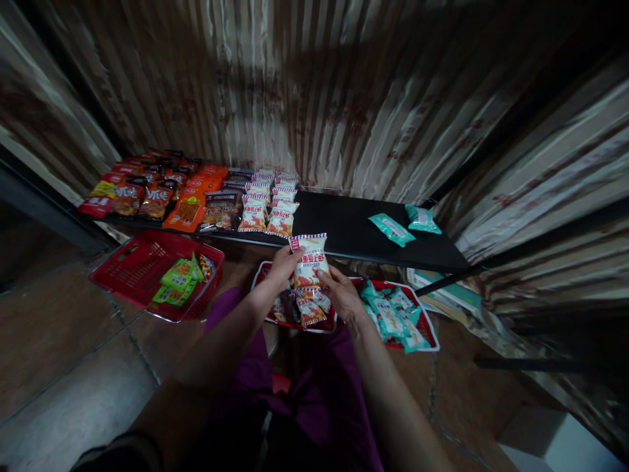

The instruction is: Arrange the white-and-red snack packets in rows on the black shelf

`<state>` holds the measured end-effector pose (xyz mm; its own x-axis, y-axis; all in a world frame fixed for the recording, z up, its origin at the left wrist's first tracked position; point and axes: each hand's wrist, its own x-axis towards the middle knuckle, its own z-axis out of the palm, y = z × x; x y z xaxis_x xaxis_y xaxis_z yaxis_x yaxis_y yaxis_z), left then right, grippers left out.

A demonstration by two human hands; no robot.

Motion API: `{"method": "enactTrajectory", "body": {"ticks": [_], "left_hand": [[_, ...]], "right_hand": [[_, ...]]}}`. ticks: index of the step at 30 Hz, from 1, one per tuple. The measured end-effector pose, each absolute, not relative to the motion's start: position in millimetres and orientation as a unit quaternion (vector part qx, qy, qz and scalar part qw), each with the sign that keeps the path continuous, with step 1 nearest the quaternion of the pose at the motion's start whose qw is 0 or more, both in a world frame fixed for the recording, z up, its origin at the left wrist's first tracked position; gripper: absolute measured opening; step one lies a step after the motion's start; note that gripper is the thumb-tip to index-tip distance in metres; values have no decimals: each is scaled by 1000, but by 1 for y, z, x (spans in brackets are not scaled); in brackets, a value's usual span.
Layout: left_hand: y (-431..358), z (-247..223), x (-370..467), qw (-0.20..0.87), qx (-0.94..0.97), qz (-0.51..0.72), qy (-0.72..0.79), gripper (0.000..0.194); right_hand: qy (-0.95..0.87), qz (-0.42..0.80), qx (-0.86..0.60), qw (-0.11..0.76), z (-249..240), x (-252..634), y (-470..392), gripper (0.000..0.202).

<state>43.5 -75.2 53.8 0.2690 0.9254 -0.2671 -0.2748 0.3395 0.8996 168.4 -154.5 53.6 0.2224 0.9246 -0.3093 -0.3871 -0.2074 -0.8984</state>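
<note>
Between my two hands is a white snack bag (310,261) with a striped top edge, held upright just in front of the shelf. My left hand (285,263) grips its left side, thumb on the front. On the other side, my right hand (339,288) pinches the lower right part. Below it, a red basket (330,326) contains similar white snack bags (311,309) and some dark packets. Matching white bags (268,206) stand in two rows on the black shelf (327,219), left of my hands.
Orange packets (189,200) and dark snack bags (128,195) fill the shelf's left end. Two teal packets (392,229) lie toward its right. A red basket (125,265) with green packets (177,278) stands left, another basket (435,337) with teal bags (390,314) right. Corrugated sheeting (314,98) rises behind.
</note>
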Motion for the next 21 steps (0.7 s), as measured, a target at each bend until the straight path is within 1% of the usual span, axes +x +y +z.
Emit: {"method": "enactTrajectory", "body": {"ticks": [2, 4, 7, 11, 18, 21], "left_hand": [[-73, 52, 51, 689, 355, 457, 435, 33], [-74, 49, 56, 679, 332, 484, 441, 33], [-76, 46, 59, 666, 309, 507, 451, 32], [-73, 40, 59, 659, 308, 502, 467, 29], [-65, 37, 56, 657, 298, 511, 467, 31], [-67, 44, 54, 685, 271, 509, 444, 33]], "right_hand": [[-212, 556, -525, 608, 45, 167, -156, 45], [-169, 551, -518, 633, 34, 164, -159, 38], [-132, 577, -493, 638, 19, 156, -165, 29], [-108, 599, -481, 631, 14, 140, -168, 29], [-97, 547, -499, 665, 15, 122, -161, 30], [-109, 532, -506, 670, 11, 118, -162, 31]]}}
